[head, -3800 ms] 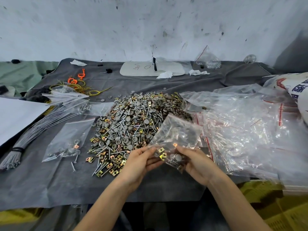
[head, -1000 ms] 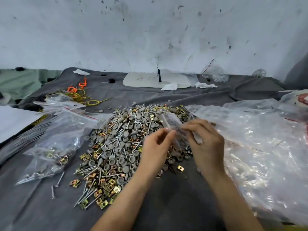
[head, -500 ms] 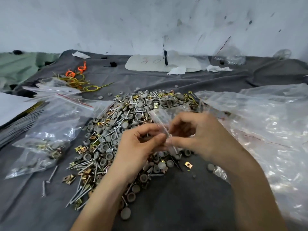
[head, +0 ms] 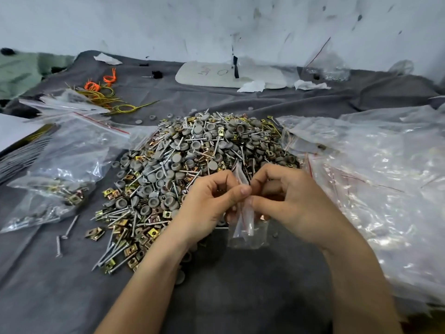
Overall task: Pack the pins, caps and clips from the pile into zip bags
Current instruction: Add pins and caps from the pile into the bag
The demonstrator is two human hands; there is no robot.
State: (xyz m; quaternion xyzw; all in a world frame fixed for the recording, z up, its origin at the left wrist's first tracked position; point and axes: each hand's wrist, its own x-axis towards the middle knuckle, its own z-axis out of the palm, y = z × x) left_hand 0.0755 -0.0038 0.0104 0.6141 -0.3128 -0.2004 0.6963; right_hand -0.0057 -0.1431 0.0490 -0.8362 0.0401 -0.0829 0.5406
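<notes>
A big pile [head: 192, 162] of steel pins, grey caps and brass clips lies on the grey cloth. In front of it my left hand [head: 209, 206] and my right hand [head: 291, 201] both pinch the top of one small clear zip bag [head: 245, 227]. The bag hangs down between them and looks empty. Filled zip bags [head: 60, 179] lie to the left of the pile.
A heap of empty zip bags [head: 375, 184] covers the right side. Loose pins [head: 65, 235] lie at the left front. Yellow and orange wire ties [head: 106, 92], a white board [head: 216, 73] and paper scraps sit at the back by the wall.
The filled bag I held is gone from my hands, and more filled bags lie at the left. Both hands now hold a fresh small bag, which has turned to hang downward.
</notes>
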